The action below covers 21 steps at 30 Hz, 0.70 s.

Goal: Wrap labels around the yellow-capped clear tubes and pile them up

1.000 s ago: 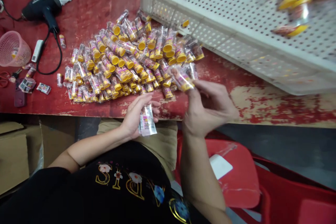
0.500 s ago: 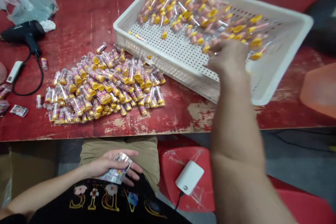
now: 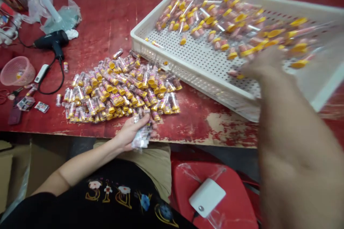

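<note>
"How is the right hand [image 3: 267,64] showing?"

"As a blur; it is hiding its own grip, so whether it is holding a yellow-capped tube [image 3: 232,53] is remaining unclear."

"And the tray [image 3: 193,62]?"

"The right edge is cutting off its far corner, while the blurred forearm [image 3: 298,143] is covering part of the near rim."

"The shiny wrappers [image 3: 141,137]?"

"The left hand [image 3: 130,130] is partly covering them, and their print is blurring past reading."

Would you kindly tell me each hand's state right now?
Left hand: holding clear plastic wrappers.
Right hand: over the white crate, blurred; grip cannot be told.
</note>
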### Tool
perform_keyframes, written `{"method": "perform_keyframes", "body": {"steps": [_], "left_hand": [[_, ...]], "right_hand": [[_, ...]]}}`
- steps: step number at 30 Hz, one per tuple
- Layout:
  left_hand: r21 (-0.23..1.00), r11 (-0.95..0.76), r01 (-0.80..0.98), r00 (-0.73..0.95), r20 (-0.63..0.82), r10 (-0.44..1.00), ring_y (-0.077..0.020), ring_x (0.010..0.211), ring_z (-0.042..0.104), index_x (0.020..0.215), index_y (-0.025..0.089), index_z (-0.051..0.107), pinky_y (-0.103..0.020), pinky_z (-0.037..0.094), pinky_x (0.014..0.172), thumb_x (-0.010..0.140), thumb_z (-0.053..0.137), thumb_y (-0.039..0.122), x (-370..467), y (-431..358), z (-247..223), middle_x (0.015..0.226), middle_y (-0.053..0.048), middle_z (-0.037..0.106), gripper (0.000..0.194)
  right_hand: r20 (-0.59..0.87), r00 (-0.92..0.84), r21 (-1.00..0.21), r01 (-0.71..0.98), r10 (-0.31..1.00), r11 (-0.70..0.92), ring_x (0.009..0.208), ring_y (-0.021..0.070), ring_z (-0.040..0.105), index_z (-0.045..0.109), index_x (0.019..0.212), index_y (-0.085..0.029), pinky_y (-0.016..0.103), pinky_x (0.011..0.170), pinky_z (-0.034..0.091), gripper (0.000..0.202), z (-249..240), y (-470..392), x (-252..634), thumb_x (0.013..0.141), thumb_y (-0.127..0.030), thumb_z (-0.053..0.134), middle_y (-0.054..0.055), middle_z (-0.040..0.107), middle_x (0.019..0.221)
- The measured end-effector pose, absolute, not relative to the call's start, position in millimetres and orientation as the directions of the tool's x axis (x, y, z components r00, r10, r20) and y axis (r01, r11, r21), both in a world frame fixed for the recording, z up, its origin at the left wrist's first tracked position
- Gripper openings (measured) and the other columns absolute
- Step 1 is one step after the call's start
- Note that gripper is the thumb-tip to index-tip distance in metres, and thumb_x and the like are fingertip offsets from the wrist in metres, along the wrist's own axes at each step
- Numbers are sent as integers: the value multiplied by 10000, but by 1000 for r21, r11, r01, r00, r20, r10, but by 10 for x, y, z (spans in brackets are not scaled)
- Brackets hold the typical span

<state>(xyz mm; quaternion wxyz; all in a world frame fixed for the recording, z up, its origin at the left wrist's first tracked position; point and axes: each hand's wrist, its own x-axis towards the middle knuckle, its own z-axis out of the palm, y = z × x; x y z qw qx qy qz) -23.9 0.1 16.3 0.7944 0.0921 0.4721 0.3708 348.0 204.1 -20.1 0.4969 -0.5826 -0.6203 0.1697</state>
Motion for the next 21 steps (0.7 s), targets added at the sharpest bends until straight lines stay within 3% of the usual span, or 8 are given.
{"method": "perform_keyframes", "body": {"steps": [3, 4, 7, 8, 10, 13, 17, 21], "left_hand": [[536, 651, -538, 192, -674, 713, -129, 543, 665, 826, 143, 657, -238, 557, 542, 763, 889, 303, -146, 80, 137, 686, -5, 702, 289], [554, 626, -549, 167, -661, 731, -127, 538, 661, 825, 144, 654, -237, 546, 540, 755, 894, 313, -123, 87, 123, 684, 1, 695, 302], [616, 514, -597, 96, -581, 808, -111, 574, 645, 824, 138, 660, -238, 540, 597, 671, 944, 339, -64, 63, 86, 700, 15, 683, 380], [635, 470, -612, 74, -546, 834, -106, 611, 648, 835, 136, 668, -240, 545, 642, 640, 959, 336, -52, 46, 75, 722, 17, 686, 403], [665, 402, -629, 40, -489, 871, -101, 690, 655, 868, 137, 684, -239, 542, 719, 608, 970, 336, -51, 12, 53, 783, 14, 701, 435], [713, 387, -586, 5, -474, 881, -81, 630, 604, 884, 141, 694, -217, 501, 648, 630, 953, 391, -111, -26, 24, 726, 35, 662, 441], [759, 391, -520, -24, -471, 882, -44, 516, 478, 866, 139, 695, -183, 390, 498, 646, 932, 482, -224, -47, 47, 638, 63, 568, 472], [745, 464, -479, 91, -484, 870, -28, 470, 388, 936, 128, 730, -165, 310, 441, 625, 930, 555, -280, -60, 108, 585, 72, 504, 565]], "right_hand": [[305, 266, -870, 468, 915, 154, 629, 94, 560, 458, 619, -254, 286, 560, 402, 432, -53, 1453, 3038, 792, -427, 813, -22, 532, 640], [205, 330, -938, 336, 922, 89, 577, 80, 504, 515, 659, -254, 268, 522, 382, 379, -23, 1176, 2803, 758, -394, 852, -31, 516, 638], [99, 118, -973, 218, 988, 72, 575, 100, 536, 681, 854, -229, 251, 504, 426, 352, -42, 358, 1944, 724, -498, 867, -5, 630, 735], [83, 61, -977, 203, 995, 69, 599, 109, 567, 690, 860, -218, 252, 533, 460, 411, -84, 155, 1665, 666, -510, 904, -4, 654, 759], [85, 72, -990, 115, 994, 77, 596, 96, 544, 648, 814, -198, 234, 549, 457, 401, -186, -99, 1233, 707, -511, 875, -26, 616, 721], [28, 180, -999, -22, 983, 33, 528, 74, 462, 613, 841, -198, 211, 523, 414, 337, -283, -190, 988, 806, -473, 803, -68, 534, 632], [18, 202, -1000, -5, 979, 20, 593, 91, 545, 687, 917, -194, 224, 581, 470, 241, -217, -147, 1098, 827, -396, 785, -17, 664, 759], [49, 12, -997, 54, 999, 49, 771, 147, 679, 742, 938, -199, 252, 692, 547, 211, -122, -141, 1214, 798, -347, 798, 21, 715, 831]]}}
